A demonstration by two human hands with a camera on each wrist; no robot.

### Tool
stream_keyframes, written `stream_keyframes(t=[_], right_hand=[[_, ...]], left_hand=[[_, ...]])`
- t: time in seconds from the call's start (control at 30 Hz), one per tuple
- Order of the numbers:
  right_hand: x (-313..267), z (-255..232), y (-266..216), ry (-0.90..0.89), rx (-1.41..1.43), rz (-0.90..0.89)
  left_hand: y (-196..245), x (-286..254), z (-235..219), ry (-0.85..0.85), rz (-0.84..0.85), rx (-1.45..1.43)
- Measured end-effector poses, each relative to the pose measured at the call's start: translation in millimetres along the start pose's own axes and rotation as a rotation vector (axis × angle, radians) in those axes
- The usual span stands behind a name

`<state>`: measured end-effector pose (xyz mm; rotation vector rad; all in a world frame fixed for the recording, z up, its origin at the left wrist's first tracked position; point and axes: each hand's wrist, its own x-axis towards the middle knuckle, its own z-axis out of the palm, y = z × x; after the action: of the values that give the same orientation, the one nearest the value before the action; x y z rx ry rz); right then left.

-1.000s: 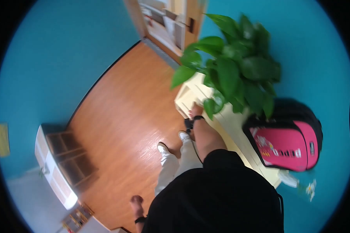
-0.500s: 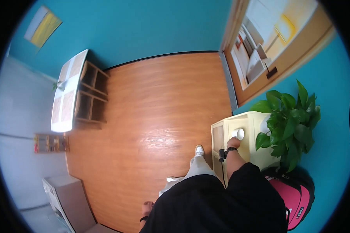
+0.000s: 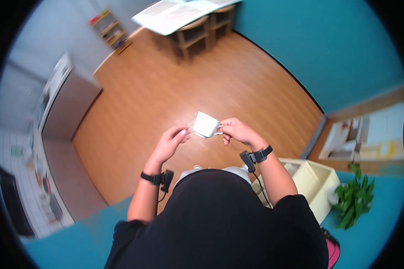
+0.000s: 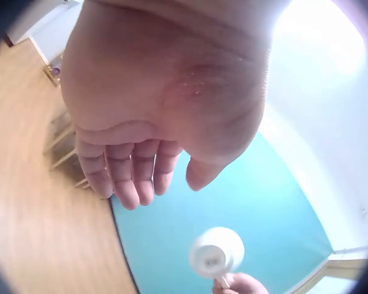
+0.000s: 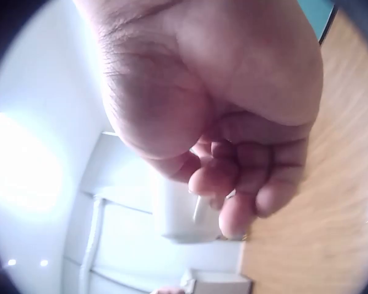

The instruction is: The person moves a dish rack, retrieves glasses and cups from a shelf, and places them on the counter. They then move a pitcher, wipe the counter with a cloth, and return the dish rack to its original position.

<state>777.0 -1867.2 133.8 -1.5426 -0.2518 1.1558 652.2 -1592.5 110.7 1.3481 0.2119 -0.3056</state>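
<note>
A white cup [image 3: 206, 124] hangs in front of the body, tilted. My right hand [image 3: 238, 131] pinches its handle between thumb and curled fingers. The left wrist view shows the underside of the cup [image 4: 210, 258], with the right fingers on the handle below it. In the right wrist view, the fingers [image 5: 236, 202] partly cover the cup. My left hand [image 3: 171, 141] is held out to the left of the cup, a short gap away. Its fingers [image 4: 126, 174] are relaxed and hold nothing.
At right stands a cream cabinet [image 3: 316, 181] with a leafy potted plant [image 3: 352, 199]; a pink bag [image 3: 332, 251] shows at the edge. A white table [image 3: 175, 15] with chairs is ahead. The counter [image 3: 49, 103] runs along the left, near a small shelf [image 3: 110, 31].
The view has swung away from the cabinet. My right hand has lifted the cup off the cabinet and brought it before the body. My left hand has risen from my side towards it.
</note>
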Motion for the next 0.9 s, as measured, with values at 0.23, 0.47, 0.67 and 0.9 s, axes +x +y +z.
stream_keyframes(t=[0.23, 0.47, 0.67, 0.9], right_hand=[[137.8, 149.9, -81.2, -0.405, -0.124, 0.021], [145.0, 152.0, -64.8, -0.584, -0.118, 0.054], [167.0, 138.8, -26.3, -0.59, 0.049, 0.131], [169.4, 147.3, -26.4, -0.631, 0.022, 0.089]], left_hand=[[15.0, -86.9, -102.9, 0.141, 0.132, -0.362], [-29.4, -117.7, -52.7, 0.438, 0.255, -0.755], [-59.7, -144.8, -39.5, 0.53, 0.316, -0.909], [-27.2, -141.5, -33.5, 0.821, 0.491, -0.361]])
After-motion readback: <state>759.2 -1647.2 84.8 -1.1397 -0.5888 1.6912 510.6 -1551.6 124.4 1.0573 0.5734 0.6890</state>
